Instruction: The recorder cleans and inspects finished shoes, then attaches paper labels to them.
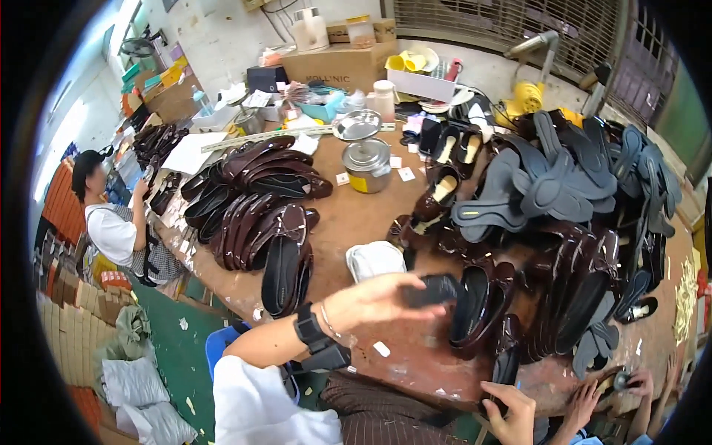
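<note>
My left hand (pixel 374 300), with a black watch and a thin bracelet on its wrist, reaches across the table. Between its thumb and fingers is a black rounded piece (pixel 432 291), blurred, its kind unclear. That piece is close to a glossy dark brown shoe (pixel 478 304) with a black inside. At the table's front edge my right hand (pixel 512 414) is closed at the near end of a narrow dark brown shoe (pixel 507 352); the fingers partly hide that end. A folded white cloth (pixel 376 261) lies just beyond my left hand.
Stacked brown shoes (pixel 259 215) lie left; dark grey soles (pixel 493 196) and more shoes (pixel 571 297) crowd the right. A metal can (pixel 366 167) stands mid-table. A co-worker's hands (pixel 582 408) work at the lower right; another person (pixel 111 222) is at the far left.
</note>
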